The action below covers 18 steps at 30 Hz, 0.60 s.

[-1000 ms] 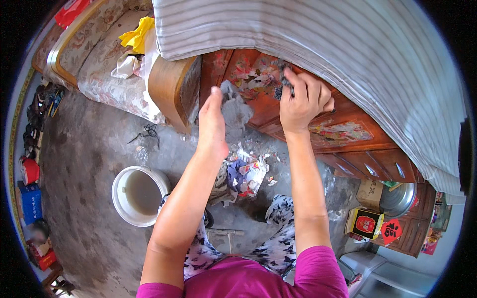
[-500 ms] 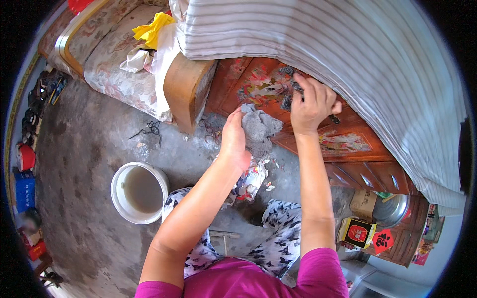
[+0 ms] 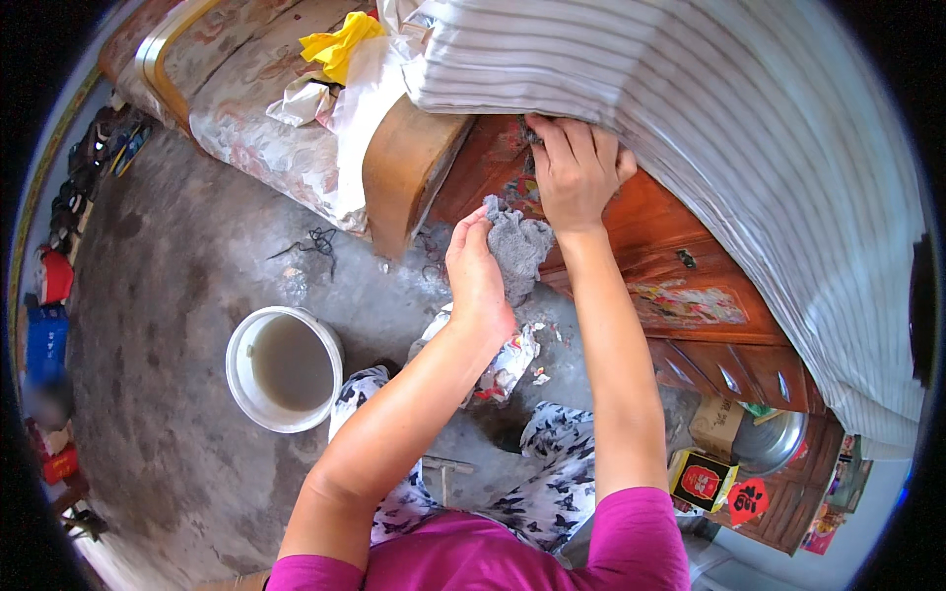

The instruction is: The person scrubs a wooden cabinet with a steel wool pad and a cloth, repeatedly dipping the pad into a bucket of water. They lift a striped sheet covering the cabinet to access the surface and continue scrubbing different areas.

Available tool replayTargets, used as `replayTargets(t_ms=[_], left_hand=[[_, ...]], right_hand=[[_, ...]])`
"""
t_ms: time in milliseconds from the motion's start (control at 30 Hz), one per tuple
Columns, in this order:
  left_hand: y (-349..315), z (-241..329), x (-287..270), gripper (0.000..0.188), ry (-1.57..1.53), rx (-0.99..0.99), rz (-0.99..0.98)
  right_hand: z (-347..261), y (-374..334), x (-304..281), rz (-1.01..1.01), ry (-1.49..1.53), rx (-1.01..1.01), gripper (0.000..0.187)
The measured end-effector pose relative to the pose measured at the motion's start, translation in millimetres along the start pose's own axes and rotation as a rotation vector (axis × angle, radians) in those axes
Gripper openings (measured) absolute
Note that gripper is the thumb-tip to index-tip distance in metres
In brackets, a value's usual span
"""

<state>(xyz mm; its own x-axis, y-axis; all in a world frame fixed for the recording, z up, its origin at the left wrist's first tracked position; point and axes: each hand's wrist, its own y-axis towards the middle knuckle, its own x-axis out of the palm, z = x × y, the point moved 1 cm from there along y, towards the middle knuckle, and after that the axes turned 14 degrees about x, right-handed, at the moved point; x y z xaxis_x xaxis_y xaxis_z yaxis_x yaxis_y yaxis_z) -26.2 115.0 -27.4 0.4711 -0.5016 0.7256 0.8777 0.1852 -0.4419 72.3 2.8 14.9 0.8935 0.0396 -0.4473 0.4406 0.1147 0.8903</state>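
Observation:
My left hand point(image 3: 477, 268) is closed on a crumpled grey cloth point(image 3: 519, 252), held in front of a reddish-brown wooden cabinet point(image 3: 655, 225). Higher up, against the cabinet door near the hanging striped cloth, my right hand point(image 3: 576, 179) presses a dark grey scouring pad point(image 3: 533, 135). Most of that pad is hidden under the fingers. Torn remains of a coloured picture point(image 3: 690, 301) stick to a lower panel, and another patch shows partly behind the right hand.
A white bucket point(image 3: 236, 366) of murky water stands on the concrete floor, left of my legs. Torn paper scraps point(image 3: 512, 366) lie below the cabinet. A floral sofa with a wooden armrest point(image 3: 404, 163) adjoins it. The striped cloth point(image 3: 680, 98) drapes over the cabinet top.
My right hand has moved up and left across the cabinet door with the scouring pad. My left hand keeps the grey cloth in nearly the same place. The view has shifted slightly.

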Motion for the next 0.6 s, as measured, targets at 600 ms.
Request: replayTargets(t_ms=[600], left_hand=[[-2,22,1,0.020,-0.002,0.016,0.069]], right_hand=[[8,-77,35,-0.187,-0.097,-0.102,0.026]])
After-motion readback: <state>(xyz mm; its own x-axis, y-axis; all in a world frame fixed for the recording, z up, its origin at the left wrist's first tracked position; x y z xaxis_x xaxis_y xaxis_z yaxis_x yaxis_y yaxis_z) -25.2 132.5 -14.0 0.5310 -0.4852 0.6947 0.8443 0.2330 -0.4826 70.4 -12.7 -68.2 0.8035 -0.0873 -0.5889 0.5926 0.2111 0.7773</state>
